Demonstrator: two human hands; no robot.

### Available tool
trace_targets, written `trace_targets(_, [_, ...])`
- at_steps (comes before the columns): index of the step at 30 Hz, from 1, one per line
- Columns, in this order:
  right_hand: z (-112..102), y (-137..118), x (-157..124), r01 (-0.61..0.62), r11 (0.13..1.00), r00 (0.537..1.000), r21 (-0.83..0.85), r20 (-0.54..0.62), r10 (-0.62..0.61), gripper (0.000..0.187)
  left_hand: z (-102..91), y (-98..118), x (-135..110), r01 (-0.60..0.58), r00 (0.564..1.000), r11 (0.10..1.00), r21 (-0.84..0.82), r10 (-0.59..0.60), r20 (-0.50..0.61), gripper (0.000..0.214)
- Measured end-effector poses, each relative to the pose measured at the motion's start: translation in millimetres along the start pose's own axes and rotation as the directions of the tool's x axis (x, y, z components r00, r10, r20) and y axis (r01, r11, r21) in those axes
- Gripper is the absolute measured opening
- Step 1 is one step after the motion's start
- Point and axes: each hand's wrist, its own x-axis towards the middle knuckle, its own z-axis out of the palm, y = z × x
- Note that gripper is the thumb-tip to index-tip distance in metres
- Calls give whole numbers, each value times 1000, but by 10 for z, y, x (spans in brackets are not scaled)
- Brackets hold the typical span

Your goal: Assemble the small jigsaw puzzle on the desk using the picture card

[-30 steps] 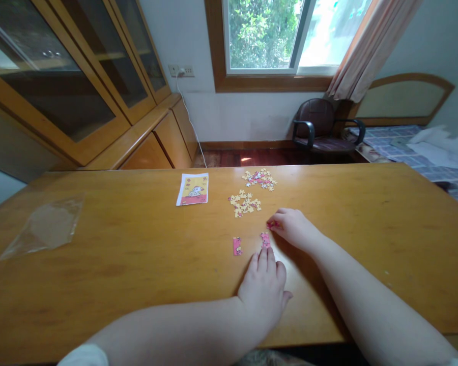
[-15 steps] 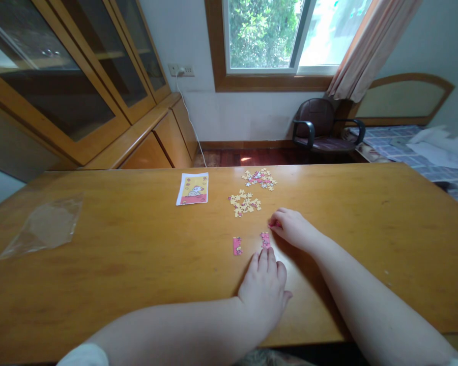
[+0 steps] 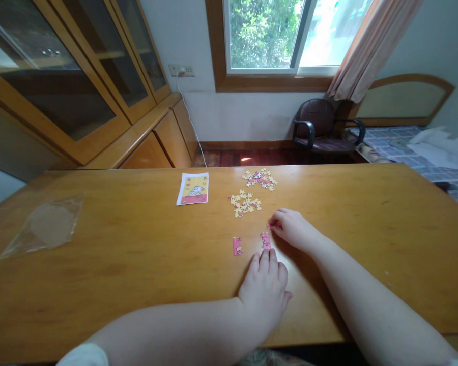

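My left hand (image 3: pixel 265 279) lies flat on the table, fingers stretched out. Its fingertips reach the lower edge of a small pink group of joined jigsaw pieces (image 3: pixel 265 240). Just beyond and to the right, my right hand (image 3: pixel 288 226) has its fingertips pinched on pink jigsaw pieces (image 3: pixel 269 225), mostly covered by the fingers. A second pink joined group (image 3: pixel 237 246) rests to the left. Farther off lie a loose pile of yellow jigsaw pieces (image 3: pixel 246 202) and a mixed pink and yellow pile (image 3: pixel 260 178).
A picture card (image 3: pixel 193 188) with a white animal on yellow and pink lies left of the piles. A clear plastic bag (image 3: pixel 48 226) sits at the table's left. Beyond the wooden table (image 3: pixel 137 264) stand a cabinet (image 3: pixel 110 101) and an office chair (image 3: pixel 316 127).
Almost nothing differs. My left fingertips have drawn back very slightly toward me, and the right hand keeps its pinch in nearly the same spot.
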Motion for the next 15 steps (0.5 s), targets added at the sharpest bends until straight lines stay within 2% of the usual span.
trace_targets(11, [35,9,3,3,1000,1000,19,2,-3,11,-1,2,-10,4,1000,1000,-5,-4,-2,54])
trace_targets(15, [17,10,-10,33,999,999,36,-43,-31,10,-8,3,-3,3,1000,1000,-23,-3,16,54])
